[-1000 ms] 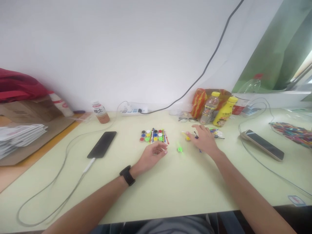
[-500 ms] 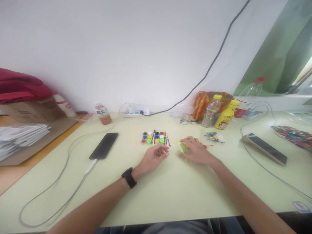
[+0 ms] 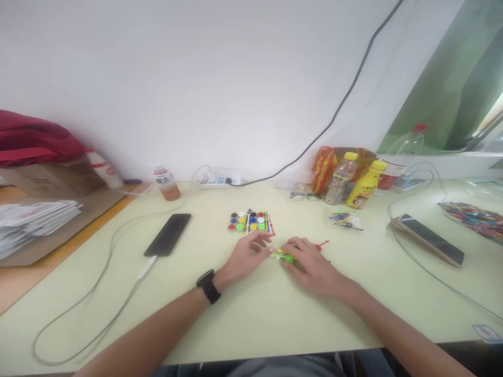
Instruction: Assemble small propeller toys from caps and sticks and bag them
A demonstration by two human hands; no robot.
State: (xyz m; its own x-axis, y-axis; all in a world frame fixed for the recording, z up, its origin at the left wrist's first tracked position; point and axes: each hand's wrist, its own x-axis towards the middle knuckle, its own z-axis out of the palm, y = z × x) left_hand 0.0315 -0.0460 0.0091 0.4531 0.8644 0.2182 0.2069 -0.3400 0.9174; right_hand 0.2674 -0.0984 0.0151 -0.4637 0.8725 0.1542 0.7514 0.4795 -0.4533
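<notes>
My right hand [image 3: 310,264] rests low over the table, its fingers curled down on a small bunch of coloured plastic sticks. A bright green plastic stick [image 3: 289,258] and some yellow show at its fingertips. A red stick [image 3: 323,245] pokes out behind its knuckles; the rest of the bunch is hidden under the palm. My left hand [image 3: 249,256] lies on its side just left of these, fingers loosely bent and thumb apart, nothing visible in it. Beyond it are rows of coloured round discs [image 3: 241,221] and several thin sticks [image 3: 269,222] laid side by side.
A small bag of pieces [image 3: 346,220] lies right of the hands. A black phone [image 3: 168,235] with a cable is at left, another phone [image 3: 431,240] at right. Bottles [image 3: 365,184], glasses [image 3: 305,196] and a power strip [image 3: 220,180] stand along the wall.
My right hand has moved left and toward me, and the coloured sticks under it have shifted the same way, near my left thumb. My left hand has stayed in place.
</notes>
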